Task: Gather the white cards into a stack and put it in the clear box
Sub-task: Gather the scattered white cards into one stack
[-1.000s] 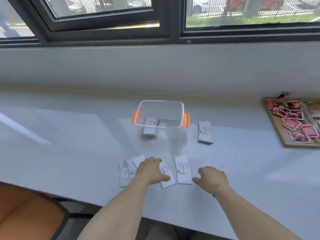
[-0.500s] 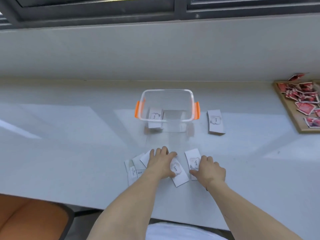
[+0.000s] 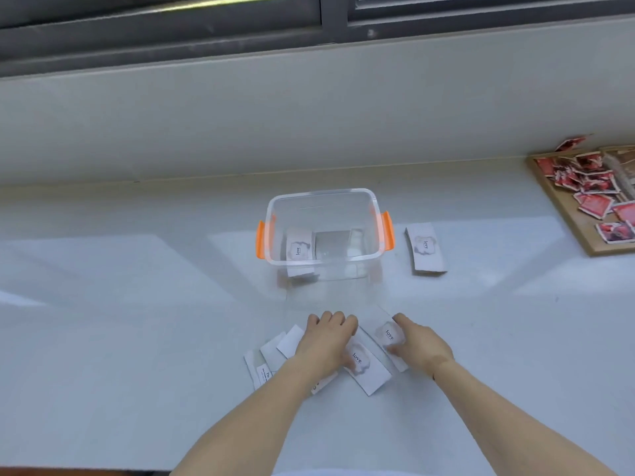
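Note:
Several white cards lie spread on the pale counter near its front edge. My left hand (image 3: 324,340) rests flat on the left cluster (image 3: 275,352) and touches a card printed "love" (image 3: 364,369). Beside it, my right hand (image 3: 417,345) presses on another "love" card (image 3: 383,329), fingers on its surface. The clear box (image 3: 371,204) with orange latches stands behind the hands. Inside it, a small stack of white cards (image 3: 298,250) leans at the left. One more white stack (image 3: 425,252) lies on the counter right of the box.
A wooden tray (image 3: 563,214) full of red cards sits at the far right. A wall ledge and dark window frame run along the back. The counter's front edge is just below my forearms.
My right hand has slid left onto the right-hand "love" card and pushed it toward the other cards. My left hand stays on the left cluster. The camera has tilted further down.

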A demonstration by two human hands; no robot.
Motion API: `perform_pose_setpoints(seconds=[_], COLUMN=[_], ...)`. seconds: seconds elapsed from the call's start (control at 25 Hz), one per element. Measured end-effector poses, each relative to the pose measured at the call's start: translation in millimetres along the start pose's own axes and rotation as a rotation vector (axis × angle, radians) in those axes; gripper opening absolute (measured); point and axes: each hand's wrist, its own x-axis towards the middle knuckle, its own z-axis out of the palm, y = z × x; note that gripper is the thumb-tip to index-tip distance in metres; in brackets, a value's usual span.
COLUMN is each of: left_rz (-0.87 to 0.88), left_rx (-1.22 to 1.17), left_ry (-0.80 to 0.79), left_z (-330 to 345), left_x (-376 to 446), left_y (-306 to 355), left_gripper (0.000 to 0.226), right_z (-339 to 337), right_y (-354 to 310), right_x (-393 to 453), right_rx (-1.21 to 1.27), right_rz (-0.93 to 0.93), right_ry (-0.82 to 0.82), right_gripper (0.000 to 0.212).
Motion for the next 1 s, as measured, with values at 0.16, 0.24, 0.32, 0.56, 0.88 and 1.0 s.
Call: perform_pose_setpoints(seconds=[0.16, 0.24, 0.32, 0.56, 0.88, 1.0], left_rz=[0.023, -0.008, -0.036, -0.033, 0.067, 0.061], left_rx=[-0.137, -0.225, -0.287, -0.257, -0.092, -0.074], left_ry=[0.105, 0.167, 0.195, 0.186, 0.208, 0.190], left_z=[2, 0, 0, 12, 22, 22], left_x=[2, 2, 4, 3, 3, 1], left_y=[-4, -4, -2, 8, 12, 5], left_gripper=[0.030, 0.030, 0.033, 0.033, 0.028, 0.033], right_z=[-1, 2, 4, 17, 29, 32], right_y=[-2, -5, -8, -6, 4, 2], right_x=[-3, -8, -12, -14, -21, -19], right_rx=[0.143, 0.199, 0.165, -0.193, -0.509, -0.472], right_rz=[-0.146, -0.213, -0.263, -0.370, -0.456, -0.470], right_ry=[-0.050, -0.067, -0.075, 0.155, 0.426, 0.482], right_gripper=[0.023, 0.020, 0.018, 0.026, 0.034, 0.020])
